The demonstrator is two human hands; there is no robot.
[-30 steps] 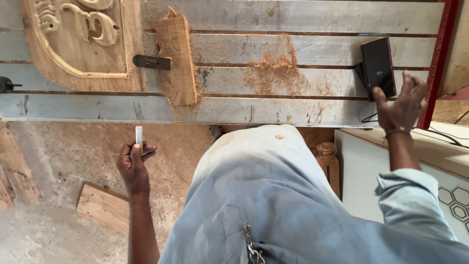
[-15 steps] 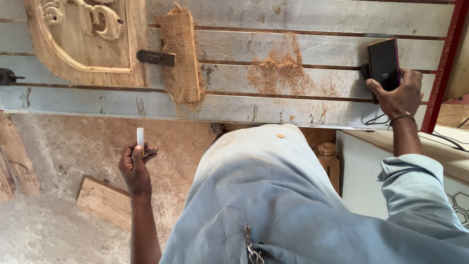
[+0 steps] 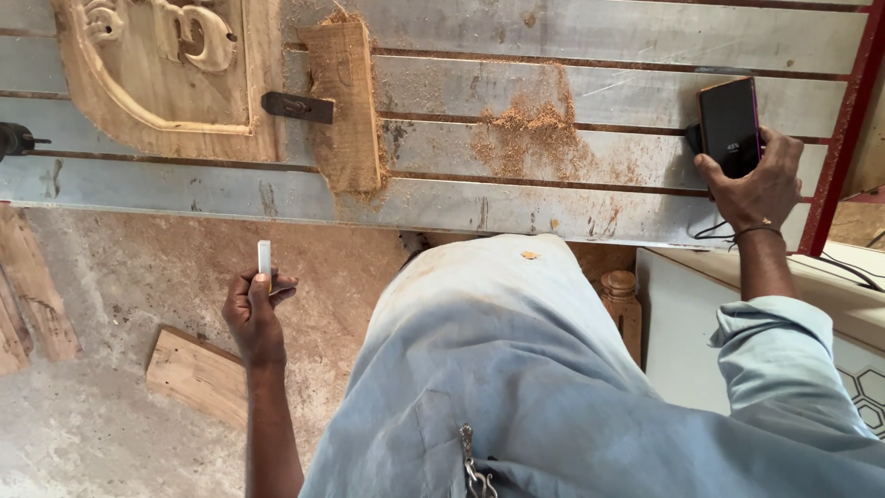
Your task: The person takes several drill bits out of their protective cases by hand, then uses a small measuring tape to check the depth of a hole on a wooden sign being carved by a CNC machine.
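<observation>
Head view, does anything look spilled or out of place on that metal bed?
Yes. A heap of sawdust lies spilled across the slatted metal bed, beside the right hand on a dark phone. More dust clings to the rough wood block.

We count one phone point(image 3: 730, 126), one small white stick point(image 3: 265, 257), one carved panel point(image 3: 171, 74), one clamp bar point(image 3: 297, 107), two hands.

Soft, even daylight fills the view, bright but not harsh. The metal desk point(image 3: 590, 92) shows a dull sheen, no hard glare. Below it the floor sits slightly dimmer. Focus is sharp throughout; the desk's slats bow a little toward the edges.
</observation>
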